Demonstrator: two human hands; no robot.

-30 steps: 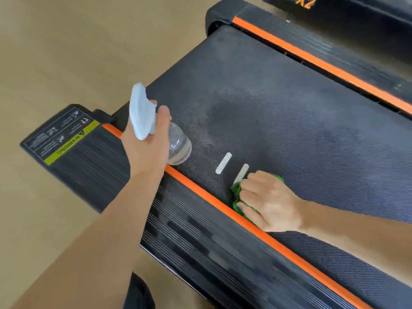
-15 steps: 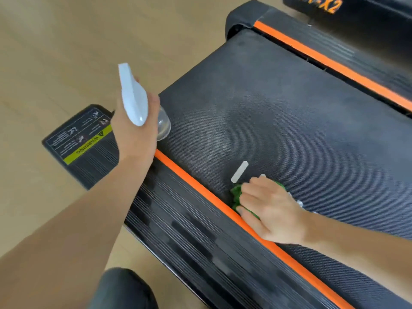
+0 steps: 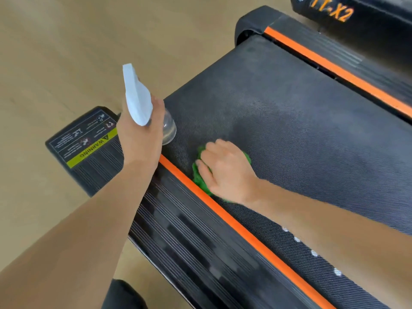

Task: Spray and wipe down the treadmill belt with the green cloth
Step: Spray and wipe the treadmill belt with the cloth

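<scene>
Belt point(image 3: 301, 121) fills the centre and right of the frame, a dark textured band between two orange strips, and the green cloth point(image 3: 198, 175) lies on it low of centre, just beside the near orange strip point(image 3: 223, 210). The right hand point(image 3: 225, 170) presses down on the cloth with fingers bent over it and close together, so only the cloth's edges show round the hand. Compared with the frames half a second and a second ago, hand and cloth have slid along the belt toward its rear end at the upper left; the two white dashes that lay just ahead of the fingers are no longer visible, seemingly covered by the hand and cloth. A row of white marks point(image 3: 314, 253) now shows on the belt at lower right, beside the forearm.

The left hand point(image 3: 140, 139) grips the spray bottle point(image 3: 138, 101), fingers wrapped round its neck, white head pointing up the frame. It has risen a little since a second ago and sits above the near strip, left of the cloth, near the warning label point(image 3: 87, 139).

A paler, hazy patch on the belt beyond the cloth looks like fresh spray, though that is a guess. The stroke appears to be working the near edge toward the belt's end; most of the belt's far side probably awaits wiping.
</scene>
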